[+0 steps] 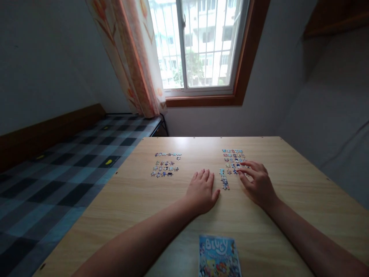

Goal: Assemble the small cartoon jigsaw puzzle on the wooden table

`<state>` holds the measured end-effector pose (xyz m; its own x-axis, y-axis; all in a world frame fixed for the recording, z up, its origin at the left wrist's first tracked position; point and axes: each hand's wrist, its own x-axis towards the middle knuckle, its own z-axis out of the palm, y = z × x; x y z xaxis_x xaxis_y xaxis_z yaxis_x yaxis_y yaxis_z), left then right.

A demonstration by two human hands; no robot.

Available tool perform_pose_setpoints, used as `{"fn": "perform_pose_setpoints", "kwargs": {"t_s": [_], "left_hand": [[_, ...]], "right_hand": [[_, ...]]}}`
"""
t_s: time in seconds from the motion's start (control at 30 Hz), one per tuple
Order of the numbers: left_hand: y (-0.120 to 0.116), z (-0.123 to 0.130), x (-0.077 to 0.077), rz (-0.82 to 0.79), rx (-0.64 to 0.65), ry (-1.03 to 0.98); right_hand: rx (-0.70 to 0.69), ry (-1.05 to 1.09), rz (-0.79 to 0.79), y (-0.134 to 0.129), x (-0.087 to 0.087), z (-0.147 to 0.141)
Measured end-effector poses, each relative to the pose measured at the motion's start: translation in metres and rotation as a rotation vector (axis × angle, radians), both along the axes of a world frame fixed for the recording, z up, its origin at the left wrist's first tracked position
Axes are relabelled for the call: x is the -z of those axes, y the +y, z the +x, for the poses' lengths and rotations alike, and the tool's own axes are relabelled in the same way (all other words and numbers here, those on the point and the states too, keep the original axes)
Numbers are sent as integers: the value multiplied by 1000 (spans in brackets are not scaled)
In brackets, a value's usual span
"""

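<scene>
My left hand point(202, 191) lies flat on the wooden tabletop, fingers stretched out, holding nothing. Just right of it is a narrow upright strip of joined jigsaw pieces point(224, 179). My right hand point(257, 183) is bent over the right-hand group of loose jigsaw pieces point(233, 155), which lie in rows. Its thumb and a fingertip come together on a small dark-blue puzzle piece point(235, 172) at the near edge of that group; the fingers partly cover the pieces there. Another group of loose pieces point(163, 168) lies in rows farther left.
A blue picture sheet or box marked "Bluey" point(219, 257) lies at the table's near side. Left of the wooden table point(129, 215) stands a bed with a checked cover point(72, 161). Beyond are a curtain point(135, 57) and a barred window point(207, 46).
</scene>
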<state>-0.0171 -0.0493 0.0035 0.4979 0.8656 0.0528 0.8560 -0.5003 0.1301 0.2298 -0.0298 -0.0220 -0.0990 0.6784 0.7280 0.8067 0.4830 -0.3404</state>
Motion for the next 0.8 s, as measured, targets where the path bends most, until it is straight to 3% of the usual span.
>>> {"fn": "perform_pose_setpoints", "kwargs": {"t_s": [0.17,0.33,0.57,0.8], "left_hand": [[-11,0,-7,-34,-81,97],[-16,-1,-16,-41,-83,121],[-15,-5,-23,16,-72,97],[-7,-9,-23,-84,-107,29]], "right_hand": [[-35,0,10,-1,-1,-1],[-58,-11,22,-2,0,1],[-77,-38,25,-3,0,3],[-98,-39,30,-3,1,4]]}}
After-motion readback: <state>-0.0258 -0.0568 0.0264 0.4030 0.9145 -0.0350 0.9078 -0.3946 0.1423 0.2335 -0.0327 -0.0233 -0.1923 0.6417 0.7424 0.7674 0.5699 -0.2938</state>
